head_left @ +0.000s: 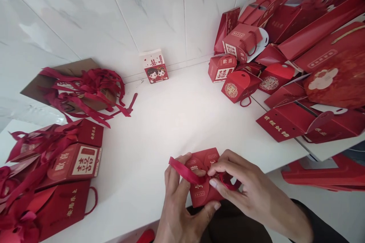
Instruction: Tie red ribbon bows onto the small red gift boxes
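Note:
A small red gift box (205, 177) with gold lettering rests at the near edge of the white table (176, 121). My left hand (178, 205) grips the box from the left and below, thumb under it, fingers closed on it. A red ribbon (184, 170) crosses the box top from the left. My right hand (245, 186) pinches the ribbon at the middle of the box top, fingers pressed together.
A pile of red ribbons (85, 91) lies on brown cardboard at far left. Finished red boxes (76, 161) and bags sit at near left. A white-and-red cartoon box (154, 66) stands against the tiled wall. Many red boxes and bags (285, 53) heap up at right.

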A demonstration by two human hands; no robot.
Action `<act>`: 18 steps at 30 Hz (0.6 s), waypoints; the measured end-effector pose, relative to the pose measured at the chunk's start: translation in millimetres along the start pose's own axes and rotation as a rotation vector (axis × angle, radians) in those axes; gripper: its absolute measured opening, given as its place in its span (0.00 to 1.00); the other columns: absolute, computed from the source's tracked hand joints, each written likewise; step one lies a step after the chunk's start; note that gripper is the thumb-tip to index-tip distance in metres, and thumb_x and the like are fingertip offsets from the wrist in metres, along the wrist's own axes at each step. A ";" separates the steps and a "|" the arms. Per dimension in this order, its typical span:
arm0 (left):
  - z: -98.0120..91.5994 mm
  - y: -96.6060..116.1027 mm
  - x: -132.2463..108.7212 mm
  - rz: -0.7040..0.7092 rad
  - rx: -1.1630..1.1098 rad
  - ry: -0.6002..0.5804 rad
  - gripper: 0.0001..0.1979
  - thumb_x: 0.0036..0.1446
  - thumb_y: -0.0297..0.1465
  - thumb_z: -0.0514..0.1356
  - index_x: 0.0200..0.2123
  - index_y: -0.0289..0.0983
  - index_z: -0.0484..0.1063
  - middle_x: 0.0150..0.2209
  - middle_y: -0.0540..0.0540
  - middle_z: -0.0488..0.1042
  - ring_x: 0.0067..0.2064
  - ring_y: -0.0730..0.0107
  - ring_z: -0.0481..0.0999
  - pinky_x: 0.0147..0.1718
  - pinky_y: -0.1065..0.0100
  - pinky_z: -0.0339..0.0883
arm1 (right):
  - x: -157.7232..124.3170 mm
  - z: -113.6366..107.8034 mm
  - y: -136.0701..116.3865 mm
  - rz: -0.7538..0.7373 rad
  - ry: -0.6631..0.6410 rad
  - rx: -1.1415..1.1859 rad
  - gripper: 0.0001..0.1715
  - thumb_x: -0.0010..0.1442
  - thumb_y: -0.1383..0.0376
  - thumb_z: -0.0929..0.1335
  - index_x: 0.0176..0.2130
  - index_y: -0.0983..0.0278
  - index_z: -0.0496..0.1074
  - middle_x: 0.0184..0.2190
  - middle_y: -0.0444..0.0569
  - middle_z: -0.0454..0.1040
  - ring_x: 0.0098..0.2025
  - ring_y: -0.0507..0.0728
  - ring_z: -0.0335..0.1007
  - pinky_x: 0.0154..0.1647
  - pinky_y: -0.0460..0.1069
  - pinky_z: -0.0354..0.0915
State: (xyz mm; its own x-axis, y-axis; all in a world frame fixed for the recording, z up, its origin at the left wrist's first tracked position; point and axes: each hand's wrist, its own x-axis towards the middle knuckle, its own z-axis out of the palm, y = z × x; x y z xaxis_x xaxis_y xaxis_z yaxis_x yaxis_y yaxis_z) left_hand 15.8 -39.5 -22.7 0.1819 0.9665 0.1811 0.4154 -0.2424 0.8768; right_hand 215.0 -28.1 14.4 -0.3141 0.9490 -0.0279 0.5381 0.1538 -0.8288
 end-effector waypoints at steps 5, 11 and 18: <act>6.4 7.8 -4.9 -0.014 -0.119 0.124 0.22 0.59 0.47 0.66 0.56 0.50 0.76 0.63 0.39 0.69 0.67 0.39 0.63 0.61 0.38 0.60 | -5.1 -6.2 1.8 0.069 0.043 0.051 0.09 0.72 0.55 0.65 0.50 0.52 0.70 0.43 0.46 0.73 0.36 0.55 0.73 0.27 0.47 0.69; 5.9 22.5 -2.4 -0.235 -0.307 0.311 0.14 0.63 0.47 0.62 0.33 0.45 0.80 0.53 0.43 0.77 0.59 0.47 0.72 0.58 0.48 0.66 | -4.7 -6.7 6.2 0.090 0.109 0.009 0.11 0.73 0.55 0.64 0.51 0.52 0.71 0.38 0.45 0.75 0.37 0.56 0.74 0.36 0.49 0.71; 2.3 10.6 -3.3 -0.439 -0.433 0.398 0.17 0.61 0.49 0.63 0.35 0.43 0.80 0.50 0.44 0.80 0.60 0.49 0.73 0.62 0.48 0.63 | -3.9 -4.4 20.7 0.080 0.180 -0.062 0.12 0.72 0.55 0.66 0.53 0.50 0.71 0.42 0.47 0.74 0.40 0.57 0.73 0.41 0.52 0.71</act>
State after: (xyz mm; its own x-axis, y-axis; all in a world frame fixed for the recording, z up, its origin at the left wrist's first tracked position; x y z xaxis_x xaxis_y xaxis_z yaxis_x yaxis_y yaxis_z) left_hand 21.7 -45.5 -15.0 -0.2921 0.9443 -0.1515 -0.0287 0.1497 0.9883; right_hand 230.8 -27.3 -0.2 -0.1260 0.9919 0.0128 0.6044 0.0870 -0.7919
